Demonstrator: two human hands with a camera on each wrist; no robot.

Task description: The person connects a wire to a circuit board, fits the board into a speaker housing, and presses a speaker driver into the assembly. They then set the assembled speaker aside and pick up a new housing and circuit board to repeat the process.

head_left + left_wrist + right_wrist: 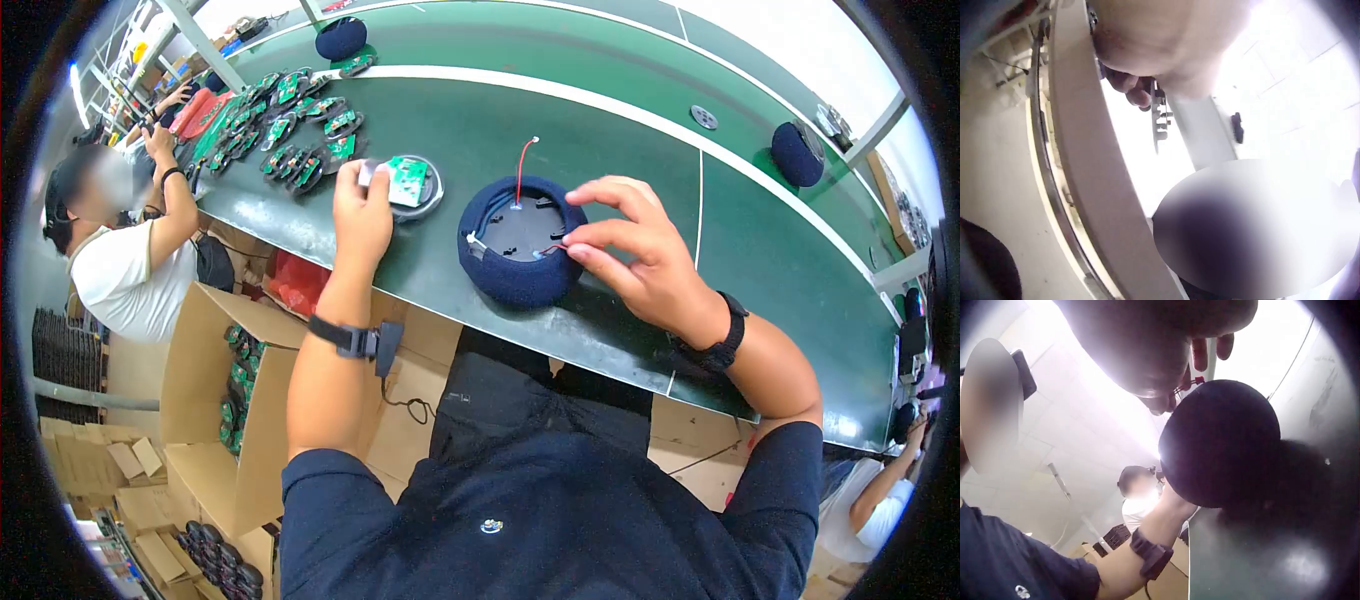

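Note:
A round, dark blue fabric-covered housing (525,285) sits on the green table with its hollow side up. From inside it rises a red wire (521,165) with a white plug at its tip. A second, short cable (551,249) ends at the right rim, where my right hand (645,250) pinches it between thumb and finger. In the right wrist view, a red connector (1198,380) shows beside those fingertips, above the dark housing (1222,444). My left hand (362,215) grips a round disc with a green circuit board (407,180), held left of the housing.
Many circuit-board discs (285,130) are heaped at the back left. More blue housings (341,38) stand further back and at the right (797,155). A grey disc (704,117) lies beyond the white strip. A cardboard box (200,350) with boards stands lower left, near another person (130,240).

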